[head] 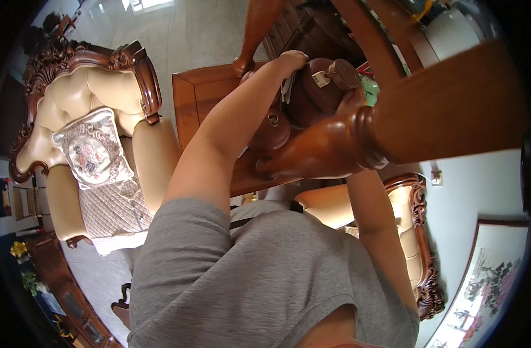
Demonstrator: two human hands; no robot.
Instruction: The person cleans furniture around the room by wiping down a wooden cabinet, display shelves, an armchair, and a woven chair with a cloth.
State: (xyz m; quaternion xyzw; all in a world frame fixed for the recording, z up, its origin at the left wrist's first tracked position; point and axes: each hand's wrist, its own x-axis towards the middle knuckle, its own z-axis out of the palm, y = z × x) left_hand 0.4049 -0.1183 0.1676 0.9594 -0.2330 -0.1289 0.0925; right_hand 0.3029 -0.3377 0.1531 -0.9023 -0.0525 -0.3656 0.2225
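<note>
A dark reddish-brown round jar [307, 104] with a cylindrical cap [344, 74] and a beige numbered combination lock [320, 79] is between my hands. My left hand [294, 61] is bent over at the jar's far left side, gripping a grey cloth [287, 89] that hangs below it. At the jar's right side, my right hand [352, 99] holds it; a turned wooden leg [322, 145] hides part of that hand and forearm. Closer to me, a smaller brown rounded vessel [270, 132] carries a metal ring [272, 119]. My left forearm partly covers it.
These vessels are over a wooden tabletop [189, 98]. Another wooden leg [265, 30] and rails [365, 39] frame the space, with a thick wooden block [448, 104] at right. Carved cream armchairs stand left [154, 161] and right [411, 243]. Green items [370, 89] show behind the jar.
</note>
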